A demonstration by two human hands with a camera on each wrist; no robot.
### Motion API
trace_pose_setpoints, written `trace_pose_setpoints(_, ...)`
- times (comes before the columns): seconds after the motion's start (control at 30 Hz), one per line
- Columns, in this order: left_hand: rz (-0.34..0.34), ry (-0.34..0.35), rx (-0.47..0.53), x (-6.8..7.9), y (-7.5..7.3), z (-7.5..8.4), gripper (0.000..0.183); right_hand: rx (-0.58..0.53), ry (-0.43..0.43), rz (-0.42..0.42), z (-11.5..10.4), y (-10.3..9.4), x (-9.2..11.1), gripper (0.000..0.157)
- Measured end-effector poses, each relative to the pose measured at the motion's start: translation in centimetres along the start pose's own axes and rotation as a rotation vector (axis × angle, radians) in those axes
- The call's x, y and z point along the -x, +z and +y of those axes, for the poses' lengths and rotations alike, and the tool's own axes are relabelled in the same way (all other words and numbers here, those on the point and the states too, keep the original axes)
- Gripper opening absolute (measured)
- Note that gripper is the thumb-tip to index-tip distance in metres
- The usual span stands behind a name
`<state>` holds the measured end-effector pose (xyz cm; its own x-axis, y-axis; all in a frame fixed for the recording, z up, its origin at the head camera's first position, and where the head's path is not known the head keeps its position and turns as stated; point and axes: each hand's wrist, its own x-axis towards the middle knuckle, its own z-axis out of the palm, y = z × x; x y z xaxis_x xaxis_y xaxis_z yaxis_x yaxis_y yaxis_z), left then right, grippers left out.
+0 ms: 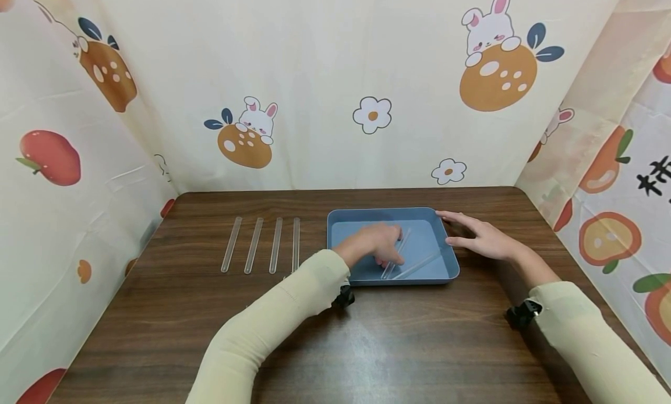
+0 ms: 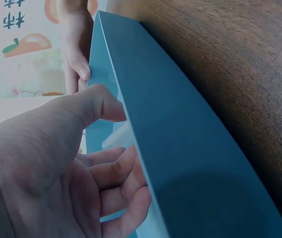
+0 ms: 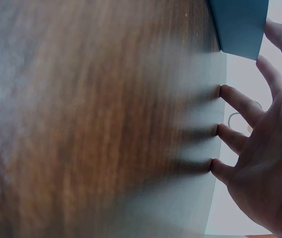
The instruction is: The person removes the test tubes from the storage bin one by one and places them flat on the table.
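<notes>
My left hand [image 1: 378, 243] reaches into a shallow blue tray [image 1: 447, 241], fingers bent around a slim clear strip [image 1: 389, 270] with rounded ends. In the left wrist view the thumb and fingers stand on either side of a translucent piece [image 2: 117, 136]; the near wall hides the fingertips, so I cannot tell whether they pinch it. A second clear strip [image 1: 421, 265] lies slanted in the tray beside it. Against the tray's right side, my right hand [image 1: 484, 238] has spread fingers, with index finger and thumb at the rim and the other fingertips down at the table.
Left of the tray, several matching clear strips [image 1: 253, 245] lie in a spaced row on the brown wooden table [image 1: 409, 340]. My left sleeve [image 1: 283, 311] overlaps the near end of the rightmost one. A printed curtain [image 1: 314, 72] stands behind the table and along both sides.
</notes>
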<state>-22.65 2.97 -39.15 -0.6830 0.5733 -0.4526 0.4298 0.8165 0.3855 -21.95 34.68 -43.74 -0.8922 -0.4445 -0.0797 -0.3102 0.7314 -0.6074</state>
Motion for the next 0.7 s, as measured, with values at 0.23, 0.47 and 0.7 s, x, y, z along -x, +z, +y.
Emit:
trace_pose_setpoints(0.23, -0.002, -0.006, 0.013, -0.6, -0.1, -0.5, 0.063, -0.003, -0.002, 0.0, -0.1, 0.0, 0.0, 0.072)
trace_pose_setpoints(0.47, 0.028, -0.02, 0.037, -3.3, 0.3, -2.2, 0.07, -0.011, -0.001, -0.002, -0.3, 0.0, 0.0, 0.072)
trace_pose_setpoints(0.7, 0.029, -0.005, 0.051, -0.4, -1.1, -1.5, 0.07, -0.008, -0.033, 0.009, -0.4, 0.1, 0.1, 0.071)
